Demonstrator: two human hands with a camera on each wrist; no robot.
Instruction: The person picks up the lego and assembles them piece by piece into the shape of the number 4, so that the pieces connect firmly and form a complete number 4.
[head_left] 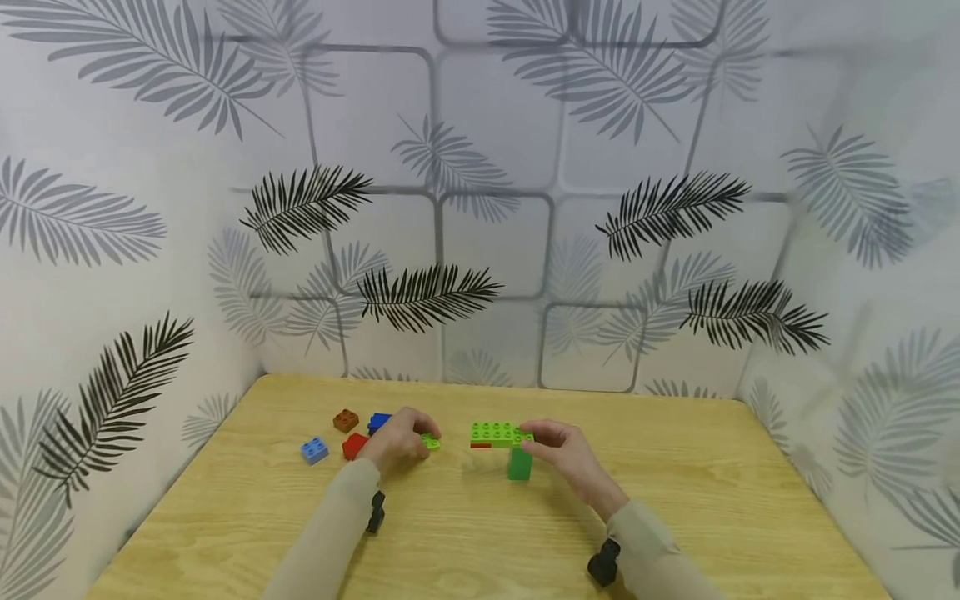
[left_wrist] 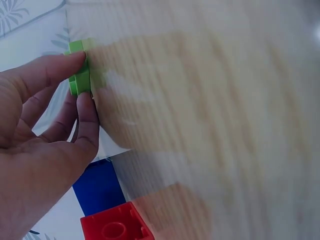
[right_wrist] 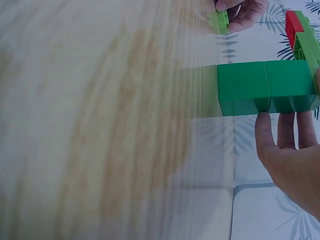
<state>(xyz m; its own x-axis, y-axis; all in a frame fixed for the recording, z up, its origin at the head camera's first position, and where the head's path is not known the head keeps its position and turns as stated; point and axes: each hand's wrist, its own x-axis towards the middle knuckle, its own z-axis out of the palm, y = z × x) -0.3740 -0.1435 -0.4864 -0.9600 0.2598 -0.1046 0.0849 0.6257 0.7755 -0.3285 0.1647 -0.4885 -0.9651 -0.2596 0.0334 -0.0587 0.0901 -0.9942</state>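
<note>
My left hand is at the middle left of the table, pinching a small light green toy brick between thumb and fingertips. My right hand grips a brick structure at its right end. This structure has a long light green studded brick on top of a column of two dark green bricks. A red brick sits under the long brick's left end. In the right wrist view, fingertips touch the dark green column's side. The column appears to stand upright on the table.
Left of my left hand lie a brown brick, a light blue brick, a red brick and a dark blue brick. The wooden table meets leaf-patterned walls at its back and sides.
</note>
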